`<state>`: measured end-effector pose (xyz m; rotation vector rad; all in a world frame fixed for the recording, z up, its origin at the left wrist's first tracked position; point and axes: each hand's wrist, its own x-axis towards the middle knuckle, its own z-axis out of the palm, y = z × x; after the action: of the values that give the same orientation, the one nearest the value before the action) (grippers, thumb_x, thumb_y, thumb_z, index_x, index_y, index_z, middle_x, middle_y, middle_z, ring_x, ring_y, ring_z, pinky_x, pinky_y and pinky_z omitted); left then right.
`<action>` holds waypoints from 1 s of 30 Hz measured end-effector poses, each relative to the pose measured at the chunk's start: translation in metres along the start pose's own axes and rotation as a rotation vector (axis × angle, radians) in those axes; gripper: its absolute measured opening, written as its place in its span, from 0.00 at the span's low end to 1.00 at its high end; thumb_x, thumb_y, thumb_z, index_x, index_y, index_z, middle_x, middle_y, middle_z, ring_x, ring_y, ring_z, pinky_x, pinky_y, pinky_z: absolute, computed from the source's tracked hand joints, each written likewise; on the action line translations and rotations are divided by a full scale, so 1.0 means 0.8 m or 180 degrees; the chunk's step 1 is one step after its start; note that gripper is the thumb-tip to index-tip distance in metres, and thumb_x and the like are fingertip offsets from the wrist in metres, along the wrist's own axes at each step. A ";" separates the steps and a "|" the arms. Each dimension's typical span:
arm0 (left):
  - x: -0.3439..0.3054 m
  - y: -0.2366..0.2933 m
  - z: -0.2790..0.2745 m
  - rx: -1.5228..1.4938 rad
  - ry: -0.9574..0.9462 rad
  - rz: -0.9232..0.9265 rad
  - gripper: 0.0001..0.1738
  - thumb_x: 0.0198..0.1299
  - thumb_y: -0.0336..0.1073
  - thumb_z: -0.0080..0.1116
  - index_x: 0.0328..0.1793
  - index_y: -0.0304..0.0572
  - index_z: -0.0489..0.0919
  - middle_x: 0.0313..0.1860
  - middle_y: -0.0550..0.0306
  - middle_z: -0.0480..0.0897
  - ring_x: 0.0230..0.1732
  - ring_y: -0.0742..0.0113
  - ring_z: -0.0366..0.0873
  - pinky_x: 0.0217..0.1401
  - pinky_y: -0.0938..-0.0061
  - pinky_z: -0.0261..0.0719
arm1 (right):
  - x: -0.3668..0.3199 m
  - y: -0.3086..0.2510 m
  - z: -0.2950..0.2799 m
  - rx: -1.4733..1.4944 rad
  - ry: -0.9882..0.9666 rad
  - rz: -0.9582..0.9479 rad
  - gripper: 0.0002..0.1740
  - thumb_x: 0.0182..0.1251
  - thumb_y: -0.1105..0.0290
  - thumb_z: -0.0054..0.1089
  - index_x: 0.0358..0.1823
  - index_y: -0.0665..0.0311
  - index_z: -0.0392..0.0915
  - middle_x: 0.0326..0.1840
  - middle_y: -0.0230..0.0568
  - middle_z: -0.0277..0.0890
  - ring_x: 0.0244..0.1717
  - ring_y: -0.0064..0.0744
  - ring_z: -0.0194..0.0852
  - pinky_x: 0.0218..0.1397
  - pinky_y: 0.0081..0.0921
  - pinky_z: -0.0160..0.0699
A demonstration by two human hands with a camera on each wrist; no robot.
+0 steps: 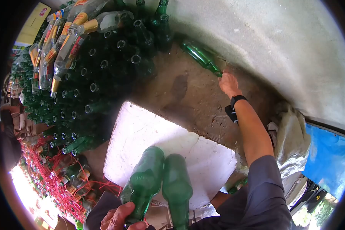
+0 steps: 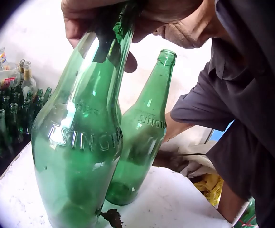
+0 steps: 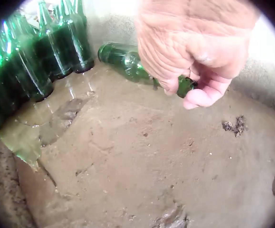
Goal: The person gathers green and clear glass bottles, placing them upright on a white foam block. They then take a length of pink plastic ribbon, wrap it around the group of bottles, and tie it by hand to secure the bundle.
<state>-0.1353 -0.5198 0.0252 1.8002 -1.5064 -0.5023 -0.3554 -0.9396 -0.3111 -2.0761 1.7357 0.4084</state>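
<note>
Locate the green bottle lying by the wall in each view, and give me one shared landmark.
Head: the lying bottle is above and right of centre, its neck in the right hand.
Left wrist: not visible.
Right wrist: upper middle, partly behind that hand.
Landmark: the standing green bottles, upper left in head and right wrist, left edge in left wrist.
</note>
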 end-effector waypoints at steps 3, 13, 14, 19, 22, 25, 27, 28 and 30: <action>0.002 0.003 -0.001 0.0093 -0.0050 -0.0050 0.21 0.64 0.21 0.61 0.63 0.47 0.81 0.52 0.31 0.84 0.46 0.38 0.87 0.50 0.53 0.88 | -0.008 0.011 0.031 -0.0074 0.0470 -0.0644 0.21 0.69 0.66 0.59 0.58 0.71 0.71 0.49 0.65 0.82 0.51 0.67 0.82 0.56 0.54 0.81; 0.005 0.013 -0.011 0.0096 -0.0089 -0.0129 0.20 0.60 0.19 0.64 0.59 0.40 0.83 0.53 0.30 0.84 0.46 0.40 0.87 0.44 0.60 0.86 | -0.085 0.005 -0.002 0.0560 0.0284 -0.1106 0.28 0.73 0.63 0.52 0.68 0.76 0.67 0.47 0.68 0.81 0.49 0.67 0.80 0.55 0.51 0.79; 0.007 0.014 -0.013 0.0099 -0.0131 -0.0120 0.21 0.59 0.19 0.64 0.58 0.40 0.83 0.54 0.31 0.84 0.46 0.42 0.87 0.44 0.61 0.86 | -0.086 0.013 0.009 0.0861 0.0564 -0.1362 0.30 0.73 0.62 0.53 0.70 0.74 0.67 0.48 0.69 0.80 0.50 0.67 0.79 0.56 0.50 0.76; 0.004 0.020 -0.011 0.0112 0.0001 -0.0061 0.13 0.61 0.23 0.63 0.52 0.37 0.85 0.51 0.40 0.86 0.42 0.51 0.87 0.43 0.65 0.84 | -0.118 0.020 -0.009 0.1228 0.1013 -0.1842 0.29 0.74 0.63 0.53 0.72 0.69 0.70 0.41 0.61 0.82 0.45 0.54 0.82 0.55 0.41 0.77; -0.010 0.014 -0.008 -0.0139 -0.0108 -0.0153 0.23 0.51 0.18 0.62 0.55 0.39 0.83 0.56 0.34 0.82 0.39 0.45 0.87 0.41 0.64 0.85 | -0.151 0.005 -0.051 0.1669 0.0439 -0.1801 0.28 0.74 0.66 0.52 0.75 0.63 0.68 0.31 0.47 0.79 0.31 0.35 0.79 0.43 0.34 0.79; -0.017 0.014 -0.004 -0.0174 -0.0013 -0.0105 0.25 0.51 0.19 0.63 0.58 0.39 0.82 0.57 0.35 0.81 0.37 0.44 0.86 0.41 0.63 0.84 | -0.177 0.000 -0.076 0.2141 0.0396 -0.1303 0.30 0.74 0.68 0.51 0.77 0.57 0.66 0.25 0.38 0.73 0.22 0.22 0.69 0.31 0.27 0.75; -0.019 0.024 -0.013 -0.0223 -0.0201 -0.0236 0.26 0.54 0.18 0.59 0.62 0.38 0.78 0.62 0.34 0.79 0.47 0.41 0.87 0.48 0.59 0.86 | -0.197 0.001 -0.094 0.2321 0.0538 -0.1058 0.30 0.74 0.68 0.52 0.77 0.59 0.65 0.26 0.41 0.75 0.18 0.25 0.68 0.24 0.28 0.71; -0.021 0.027 -0.015 -0.0227 -0.0177 -0.0216 0.26 0.54 0.18 0.59 0.62 0.38 0.78 0.62 0.34 0.79 0.47 0.41 0.87 0.48 0.59 0.86 | -0.199 0.011 -0.093 0.2311 0.0563 -0.1076 0.30 0.74 0.68 0.52 0.77 0.59 0.65 0.26 0.41 0.75 0.18 0.25 0.68 0.24 0.28 0.71; -0.024 0.032 -0.015 -0.0242 -0.0213 -0.0395 0.27 0.55 0.18 0.60 0.63 0.37 0.78 0.63 0.36 0.79 0.47 0.45 0.87 0.47 0.62 0.86 | -0.204 0.031 -0.095 0.1792 0.1011 -0.1404 0.24 0.73 0.68 0.53 0.69 0.63 0.74 0.27 0.42 0.77 0.19 0.25 0.73 0.24 0.28 0.73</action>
<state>-0.1489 -0.4997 0.0486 1.8410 -1.4062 -0.6778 -0.4125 -0.8385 -0.1710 -2.0659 1.2739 -0.5074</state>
